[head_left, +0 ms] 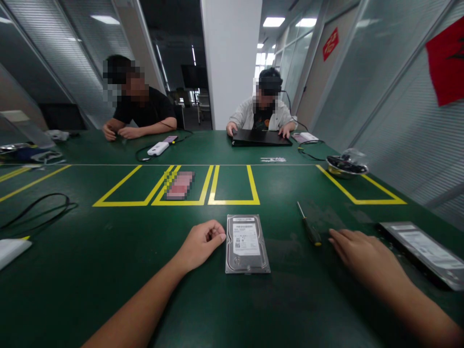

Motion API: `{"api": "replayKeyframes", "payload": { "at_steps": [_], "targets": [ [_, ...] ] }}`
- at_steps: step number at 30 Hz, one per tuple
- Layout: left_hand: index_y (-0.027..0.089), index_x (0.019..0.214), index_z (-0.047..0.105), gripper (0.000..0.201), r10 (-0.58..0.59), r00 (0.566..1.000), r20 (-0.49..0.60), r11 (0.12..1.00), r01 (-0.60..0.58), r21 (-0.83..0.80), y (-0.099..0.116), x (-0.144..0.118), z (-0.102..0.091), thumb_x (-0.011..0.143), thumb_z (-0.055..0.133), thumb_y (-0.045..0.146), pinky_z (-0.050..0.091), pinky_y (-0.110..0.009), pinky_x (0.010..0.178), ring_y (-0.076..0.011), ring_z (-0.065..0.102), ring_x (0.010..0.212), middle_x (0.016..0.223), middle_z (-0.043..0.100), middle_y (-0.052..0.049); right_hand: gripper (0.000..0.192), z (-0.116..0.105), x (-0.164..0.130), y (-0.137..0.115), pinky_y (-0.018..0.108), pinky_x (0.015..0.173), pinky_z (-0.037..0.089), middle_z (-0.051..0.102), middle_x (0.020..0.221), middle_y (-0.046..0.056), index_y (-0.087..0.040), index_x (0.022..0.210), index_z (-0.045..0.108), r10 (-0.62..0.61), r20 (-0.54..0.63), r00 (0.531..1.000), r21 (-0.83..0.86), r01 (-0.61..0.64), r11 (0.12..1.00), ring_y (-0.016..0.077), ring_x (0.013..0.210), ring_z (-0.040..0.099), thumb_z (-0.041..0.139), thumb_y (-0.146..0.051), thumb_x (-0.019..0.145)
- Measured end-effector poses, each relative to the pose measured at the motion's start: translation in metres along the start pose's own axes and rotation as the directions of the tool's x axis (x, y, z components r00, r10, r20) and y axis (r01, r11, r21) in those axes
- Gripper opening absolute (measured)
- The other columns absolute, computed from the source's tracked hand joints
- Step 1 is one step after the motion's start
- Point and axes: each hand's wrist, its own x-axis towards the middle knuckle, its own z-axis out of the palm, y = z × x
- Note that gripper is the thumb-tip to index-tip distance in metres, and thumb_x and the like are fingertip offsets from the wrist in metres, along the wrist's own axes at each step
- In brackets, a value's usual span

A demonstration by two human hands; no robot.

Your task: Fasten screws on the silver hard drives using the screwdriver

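Note:
A hard drive (248, 244) with a white label lies flat in front of me, label side up. My left hand (203, 244) rests on the table beside it, fingers loosely curled with nothing visible in them. Its thumb tip is at the drive's left edge; whether it touches cannot be told. To the right, my right hand (362, 251) lies palm down, open, fingers stretched forward. Just left of those fingertips is a screwdriver (310, 227) with a dark handle, its shaft pointing away. A second hard drive (424, 251) lies beyond the right hand, near the table's right side.
Yellow tape outlines (234, 202) mark the green table (108, 270). A pinkish phone-like object (180, 185) lies in one. A metal bowl (346, 168) holds dark items. Across sit two people; one handles a black laptop-like panel (261, 137). A cable (36, 203) lies left.

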Motion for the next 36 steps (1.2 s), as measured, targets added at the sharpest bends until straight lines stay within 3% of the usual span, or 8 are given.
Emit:
{"api": "replayKeyframes", "payload": {
  "at_steps": [1, 4, 9, 15, 23, 29, 36],
  "targets": [
    [0.016, 0.084, 0.063, 0.021, -0.001, 1.0, 0.002, 1.0, 0.001, 0.006, 0.0, 0.0, 0.0, 0.087, 0.058, 0.036, 0.036, -0.023, 0.058, -0.013, 0.049, 0.063, 0.07, 0.058, 0.001, 0.034, -0.001, -0.005, 0.009, 0.038, 0.061, 0.056, 0.072, 0.091, 0.016, -0.01, 0.104, 0.072, 0.061, 0.012, 0.998, -0.083, -0.06, 0.995, 0.0269, 0.074, 0.069, 0.039, -0.012, 0.095],
    [0.016, 0.084, 0.064, 0.022, -0.001, 1.0, 0.007, 1.0, 0.001, 0.013, 0.001, -0.001, 0.0, 0.087, 0.058, 0.037, 0.036, -0.023, 0.058, -0.0132, 0.05, 0.063, 0.071, 0.059, 0.001, 0.035, 0.008, -0.02, 0.035, 0.036, 0.058, 0.053, 0.069, 0.088, 0.018, -0.008, 0.102, 0.072, 0.109, 0.007, 0.994, -0.173, -0.107, 0.979, 0.0268, 0.073, 0.067, 0.04, -0.002, 0.089],
    [0.016, 0.084, 0.064, 0.021, 0.002, 1.0, 0.013, 1.0, -0.002, 0.01, 0.001, -0.001, 0.001, 0.087, 0.059, 0.036, 0.036, -0.023, 0.058, -0.0131, 0.05, 0.063, 0.071, 0.059, 0.001, 0.036, 0.026, -0.037, 0.064, 0.036, 0.067, 0.056, 0.068, 0.095, 0.022, -0.005, 0.105, 0.072, 0.085, 0.036, 0.996, -0.189, -0.077, 0.979, 0.0285, 0.081, 0.068, 0.042, 0.0, 0.087],
    [0.016, 0.085, 0.063, 0.019, 0.002, 1.0, 0.004, 1.0, -0.002, -0.003, 0.0, 0.0, 0.002, 0.087, 0.059, 0.034, 0.036, -0.023, 0.058, -0.0128, 0.05, 0.063, 0.071, 0.059, 0.001, 0.035, 0.021, -0.04, 0.076, 0.036, 0.069, 0.057, 0.067, 0.104, 0.024, -0.009, 0.101, 0.074, 0.086, 0.086, 0.993, -0.154, -0.072, 0.985, 0.029, 0.088, 0.069, 0.041, -0.002, 0.088],
    [0.016, 0.084, 0.064, 0.019, 0.004, 1.0, 0.008, 1.0, -0.004, -0.003, -0.001, -0.001, 0.002, 0.087, 0.059, 0.034, 0.037, -0.023, 0.058, -0.0128, 0.05, 0.063, 0.071, 0.059, 0.001, 0.035, 0.011, -0.034, 0.085, 0.038, 0.073, 0.055, 0.068, 0.098, 0.024, -0.01, 0.091, 0.075, 0.085, 0.138, 0.987, -0.078, -0.074, 0.994, 0.0277, 0.087, 0.069, 0.042, 0.0, 0.086],
    [0.016, 0.083, 0.064, 0.019, 0.004, 1.0, 0.007, 1.0, -0.004, -0.001, 0.001, 0.0, 0.001, 0.087, 0.059, 0.034, 0.036, -0.023, 0.058, -0.0128, 0.05, 0.063, 0.07, 0.059, 0.001, 0.03, 0.018, -0.037, 0.101, 0.04, 0.082, 0.054, 0.067, 0.109, 0.027, -0.008, 0.097, 0.076, 0.04, 0.174, 0.984, -0.057, -0.03, 0.998, 0.0292, 0.096, 0.069, 0.048, -0.002, 0.086],
    [0.016, 0.084, 0.064, 0.018, 0.006, 1.0, 0.014, 1.0, -0.006, 0.008, 0.0, -0.001, 0.0, 0.087, 0.059, 0.032, 0.037, -0.024, 0.06, -0.0132, 0.051, 0.065, 0.071, 0.059, 0.001, 0.031, 0.032, -0.043, 0.11, 0.04, 0.078, 0.053, 0.068, 0.107, 0.026, -0.009, 0.096, 0.077, 0.019, 0.133, 0.991, -0.084, -0.008, 0.996, 0.0294, 0.092, 0.069, 0.049, 0.0, 0.085]
  ]
}}
